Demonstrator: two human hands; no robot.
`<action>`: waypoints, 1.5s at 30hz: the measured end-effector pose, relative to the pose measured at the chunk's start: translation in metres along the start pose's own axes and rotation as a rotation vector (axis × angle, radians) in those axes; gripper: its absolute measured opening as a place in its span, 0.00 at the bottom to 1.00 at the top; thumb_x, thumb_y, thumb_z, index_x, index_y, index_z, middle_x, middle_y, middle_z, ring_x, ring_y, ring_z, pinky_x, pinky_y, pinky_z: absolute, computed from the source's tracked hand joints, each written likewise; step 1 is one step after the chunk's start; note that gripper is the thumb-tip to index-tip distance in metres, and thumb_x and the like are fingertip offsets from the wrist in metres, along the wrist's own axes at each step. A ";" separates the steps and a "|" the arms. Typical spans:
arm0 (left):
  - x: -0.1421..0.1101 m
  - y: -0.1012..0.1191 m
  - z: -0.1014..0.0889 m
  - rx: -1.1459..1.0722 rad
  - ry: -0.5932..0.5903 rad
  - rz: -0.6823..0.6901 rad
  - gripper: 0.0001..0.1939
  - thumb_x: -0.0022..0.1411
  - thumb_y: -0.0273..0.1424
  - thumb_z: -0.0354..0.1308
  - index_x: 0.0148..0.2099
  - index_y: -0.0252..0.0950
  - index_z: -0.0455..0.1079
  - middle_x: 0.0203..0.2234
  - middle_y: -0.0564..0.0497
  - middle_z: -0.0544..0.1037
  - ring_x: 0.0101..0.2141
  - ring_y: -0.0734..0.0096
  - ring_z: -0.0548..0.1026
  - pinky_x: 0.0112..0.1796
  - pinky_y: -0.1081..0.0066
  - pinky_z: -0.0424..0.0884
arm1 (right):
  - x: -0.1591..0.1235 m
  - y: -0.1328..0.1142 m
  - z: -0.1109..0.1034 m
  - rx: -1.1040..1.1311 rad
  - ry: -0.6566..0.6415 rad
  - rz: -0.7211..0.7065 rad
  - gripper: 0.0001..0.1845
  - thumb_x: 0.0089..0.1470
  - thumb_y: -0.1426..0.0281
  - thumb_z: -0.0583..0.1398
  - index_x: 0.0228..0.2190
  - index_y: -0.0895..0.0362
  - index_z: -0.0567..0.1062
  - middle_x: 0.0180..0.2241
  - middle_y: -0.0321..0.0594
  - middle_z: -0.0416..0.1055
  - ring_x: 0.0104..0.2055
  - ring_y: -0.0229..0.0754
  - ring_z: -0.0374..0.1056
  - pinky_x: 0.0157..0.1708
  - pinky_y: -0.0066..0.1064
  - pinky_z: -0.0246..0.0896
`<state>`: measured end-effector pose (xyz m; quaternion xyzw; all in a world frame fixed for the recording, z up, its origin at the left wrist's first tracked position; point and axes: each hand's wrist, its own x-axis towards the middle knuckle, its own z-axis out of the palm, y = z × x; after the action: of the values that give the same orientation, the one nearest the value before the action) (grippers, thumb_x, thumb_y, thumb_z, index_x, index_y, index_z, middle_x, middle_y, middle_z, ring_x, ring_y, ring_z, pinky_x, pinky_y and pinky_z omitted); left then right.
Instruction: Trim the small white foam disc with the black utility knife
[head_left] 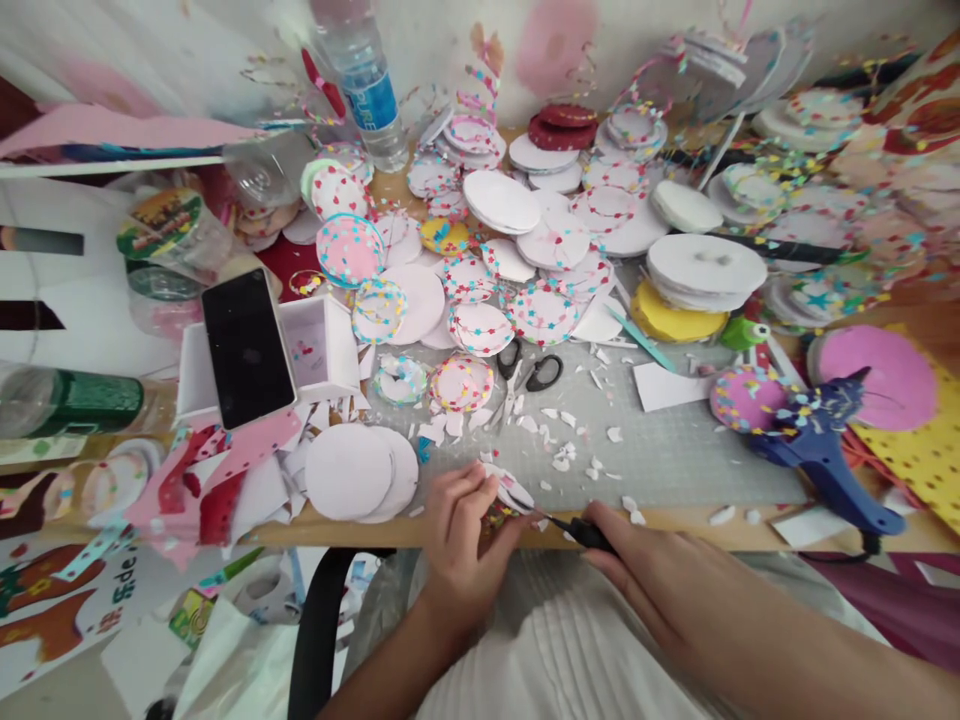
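Note:
My left hand [469, 515] pinches a small white disc [511, 488] at the front edge of the table, its fingers along the left side. Colored bits show beneath the disc. In my right hand [637, 560] is a black-handled craft knife [589, 533], its narrow tip touching or very close to the disc's right end; my fingers partly hide the handle. White trimmed scraps [562, 457] lie just beyond both hands on a grey cutting mat [660, 460]. Scissors [517, 385] with black handles rest on the mat farther back.
Plain white discs [349, 472] overlap at the left. Many decorated round pieces [480, 328] crowd the back. A blue glue gun [832, 455] lies at the right. A phone [249, 348] rests on a white box [330, 345], and a water bottle [367, 90] stands by the wall.

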<state>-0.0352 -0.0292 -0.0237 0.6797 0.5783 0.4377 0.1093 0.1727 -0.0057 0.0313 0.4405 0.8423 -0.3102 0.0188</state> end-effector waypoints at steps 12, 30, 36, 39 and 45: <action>0.000 -0.005 -0.002 -0.011 -0.021 0.009 0.19 0.56 0.29 0.68 0.49 0.34 0.68 0.42 0.44 0.74 0.45 0.62 0.75 0.45 0.62 0.76 | 0.004 0.000 -0.007 0.042 -0.188 0.064 0.12 0.67 0.67 0.46 0.42 0.55 0.67 0.28 0.43 0.80 0.27 0.51 0.78 0.19 0.34 0.59; -0.003 -0.009 -0.004 -0.041 -0.013 -0.035 0.18 0.57 0.30 0.67 0.49 0.36 0.68 0.41 0.45 0.75 0.44 0.62 0.76 0.44 0.60 0.77 | 0.005 -0.003 0.000 -0.066 -0.147 0.051 0.10 0.67 0.67 0.47 0.43 0.56 0.65 0.28 0.44 0.79 0.28 0.52 0.77 0.21 0.34 0.53; -0.003 -0.005 0.001 -0.002 -0.020 0.045 0.18 0.57 0.28 0.67 0.49 0.35 0.68 0.40 0.44 0.75 0.45 0.61 0.74 0.46 0.59 0.76 | 0.000 -0.001 0.001 0.016 -0.193 0.126 0.12 0.68 0.68 0.44 0.45 0.57 0.64 0.30 0.46 0.79 0.32 0.54 0.77 0.23 0.33 0.51; -0.003 -0.003 0.003 0.028 -0.008 0.105 0.18 0.57 0.28 0.67 0.49 0.34 0.69 0.40 0.44 0.75 0.46 0.61 0.74 0.46 0.59 0.75 | 0.002 -0.003 -0.003 0.002 -0.211 0.144 0.12 0.68 0.69 0.44 0.45 0.58 0.64 0.30 0.48 0.78 0.33 0.55 0.77 0.24 0.33 0.49; -0.001 -0.002 0.005 0.037 0.029 0.147 0.16 0.58 0.30 0.66 0.48 0.35 0.69 0.38 0.46 0.76 0.44 0.62 0.75 0.45 0.61 0.75 | 0.006 -0.013 -0.007 -0.035 -0.219 0.198 0.12 0.68 0.68 0.44 0.39 0.58 0.65 0.27 0.47 0.76 0.32 0.54 0.76 0.24 0.31 0.46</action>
<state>-0.0328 -0.0279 -0.0286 0.7157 0.5366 0.4435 0.0558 0.1610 -0.0031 0.0423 0.4843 0.7929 -0.3384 0.1489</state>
